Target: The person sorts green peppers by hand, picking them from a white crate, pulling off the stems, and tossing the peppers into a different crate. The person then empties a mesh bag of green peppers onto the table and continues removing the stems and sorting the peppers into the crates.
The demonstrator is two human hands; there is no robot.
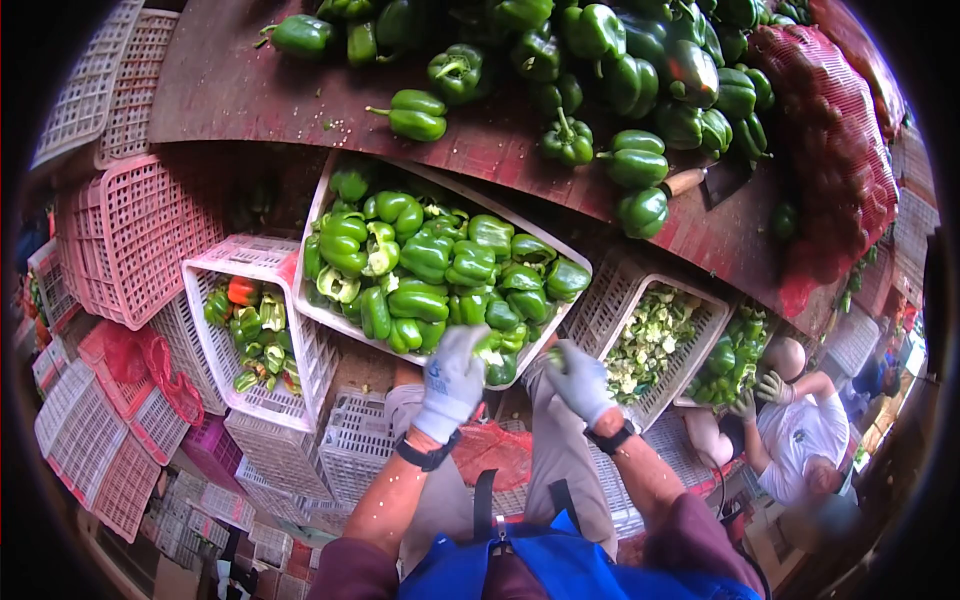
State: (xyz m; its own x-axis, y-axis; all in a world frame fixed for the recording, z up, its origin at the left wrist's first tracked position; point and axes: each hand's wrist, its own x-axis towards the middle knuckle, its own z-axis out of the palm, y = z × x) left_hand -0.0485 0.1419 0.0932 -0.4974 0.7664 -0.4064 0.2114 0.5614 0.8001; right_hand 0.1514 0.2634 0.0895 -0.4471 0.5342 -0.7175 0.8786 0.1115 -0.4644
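Left hand (452, 378) fingers clamped on a pepper (497, 362) at crate (322, 205) edge, frame centre; right hand (581, 380) fingers curled, contents unclear. Pepper: light, firm, glossy-slick; grip the body.

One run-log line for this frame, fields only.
left hand: gloved, on green peppers | right hand: gloved, at white crate rim | co-worker: right, at another crate

both gloved hands forward, left hand (452, 378) fingers curled downward, right hand (581, 381) loosely closed
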